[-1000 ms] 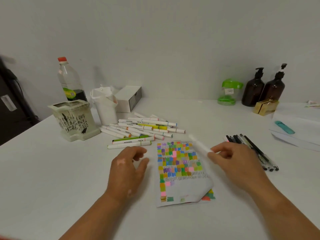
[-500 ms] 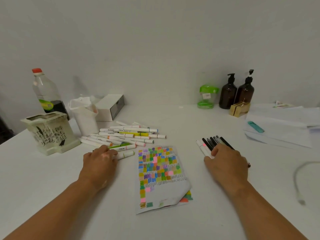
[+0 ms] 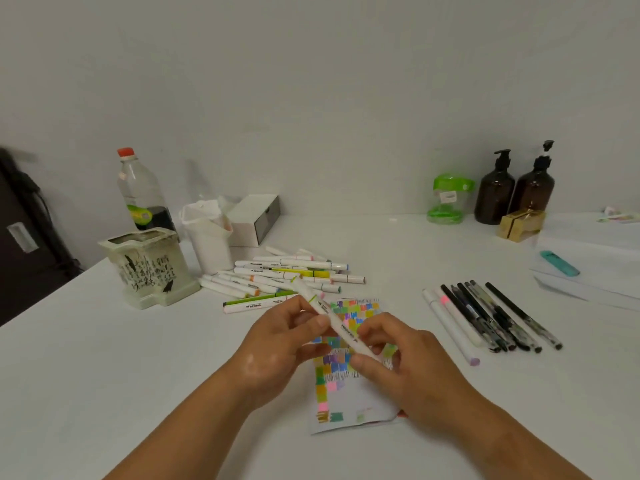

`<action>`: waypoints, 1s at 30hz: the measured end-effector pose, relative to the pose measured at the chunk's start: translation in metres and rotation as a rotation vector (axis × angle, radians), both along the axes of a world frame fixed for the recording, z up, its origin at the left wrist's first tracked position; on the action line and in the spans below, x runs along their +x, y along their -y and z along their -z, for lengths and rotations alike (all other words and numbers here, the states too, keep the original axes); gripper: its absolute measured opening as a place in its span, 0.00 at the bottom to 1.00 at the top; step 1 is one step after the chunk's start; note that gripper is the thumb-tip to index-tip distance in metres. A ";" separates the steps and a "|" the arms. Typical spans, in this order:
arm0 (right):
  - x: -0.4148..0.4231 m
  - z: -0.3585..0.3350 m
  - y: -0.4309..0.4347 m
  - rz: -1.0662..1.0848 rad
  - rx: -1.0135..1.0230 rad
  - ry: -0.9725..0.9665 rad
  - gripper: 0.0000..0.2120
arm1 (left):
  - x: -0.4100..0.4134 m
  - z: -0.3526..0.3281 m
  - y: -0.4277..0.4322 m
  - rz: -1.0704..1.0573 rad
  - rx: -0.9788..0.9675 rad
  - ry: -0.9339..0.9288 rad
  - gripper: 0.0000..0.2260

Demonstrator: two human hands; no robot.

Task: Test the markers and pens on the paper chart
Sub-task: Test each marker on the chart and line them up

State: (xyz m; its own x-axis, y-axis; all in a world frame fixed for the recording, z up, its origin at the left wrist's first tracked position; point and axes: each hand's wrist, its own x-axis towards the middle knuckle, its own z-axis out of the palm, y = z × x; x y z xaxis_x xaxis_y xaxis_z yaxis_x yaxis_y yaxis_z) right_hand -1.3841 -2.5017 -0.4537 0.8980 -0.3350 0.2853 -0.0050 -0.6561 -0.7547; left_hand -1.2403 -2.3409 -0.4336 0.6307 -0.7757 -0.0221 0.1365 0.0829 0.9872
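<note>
**Holding one white marker (image 3: 341, 328) above the paper chart (image 3: 341, 407)**

You are pinching its middle in your left grip (image 3: 277, 344) while your right grip (image 3: 401, 365) is clasping its lower end. The chart is lying on the table (image 3: 104, 375) beneath both.

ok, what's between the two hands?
A white marker, slanted, held by both: the left hand grips its middle and the right hand pinches its near end. The chart lies underneath. Seen in the head view.
</note>
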 end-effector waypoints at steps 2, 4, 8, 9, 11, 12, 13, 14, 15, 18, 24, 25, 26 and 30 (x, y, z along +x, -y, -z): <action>0.001 0.001 0.000 -0.004 0.091 -0.013 0.11 | -0.001 0.006 0.003 0.061 -0.069 -0.043 0.14; 0.000 0.003 0.006 0.052 0.192 0.015 0.08 | 0.003 0.012 0.003 0.094 -0.104 -0.062 0.11; -0.001 0.005 0.019 0.104 0.381 0.041 0.07 | 0.016 0.017 0.001 0.051 -0.040 0.026 0.12; -0.001 0.005 0.021 0.113 0.387 0.052 0.07 | 0.019 0.016 0.001 0.027 0.015 0.130 0.11; 0.000 0.003 0.021 0.129 0.377 0.066 0.07 | 0.024 0.014 -0.001 -0.009 0.141 0.410 0.08; 0.000 0.004 0.021 0.131 0.375 0.067 0.07 | 0.024 0.014 -0.001 -0.017 0.215 0.599 0.09; 0.001 0.005 0.021 0.131 0.374 0.065 0.07 | 0.024 0.014 0.000 -0.016 0.289 0.801 0.12; 0.002 0.005 0.019 0.134 0.374 0.060 0.08 | 0.024 0.017 0.001 -0.003 0.343 0.971 0.17; 0.002 0.005 0.018 0.132 0.378 0.062 0.08 | 0.022 0.020 0.003 0.017 0.374 1.081 0.21; 0.003 0.003 0.015 0.078 0.437 0.103 0.07 | 0.014 0.029 0.004 0.048 0.354 1.134 0.20; 0.006 0.001 0.004 -0.093 0.562 0.110 0.13 | 0.005 0.032 0.004 0.069 0.189 1.118 0.14; 0.006 0.002 0.001 -0.098 0.543 0.102 0.13 | 0.004 0.032 0.004 0.077 0.181 1.127 0.14; 0.007 0.002 -0.001 -0.084 0.523 0.097 0.13 | 0.004 0.033 0.004 0.092 0.189 1.125 0.15; 0.007 0.003 0.006 0.052 0.796 0.148 0.07 | 0.012 0.034 -0.005 0.169 0.455 1.110 0.29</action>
State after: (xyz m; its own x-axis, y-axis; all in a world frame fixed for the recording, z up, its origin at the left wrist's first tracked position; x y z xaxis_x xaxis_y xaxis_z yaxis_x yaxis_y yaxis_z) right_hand -1.3773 -2.5079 -0.4572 0.8474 -0.5277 0.0585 0.1158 0.0761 -0.9904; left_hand -1.2279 -2.3362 -0.4679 0.3711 -0.9120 0.1747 -0.8274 -0.2394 0.5081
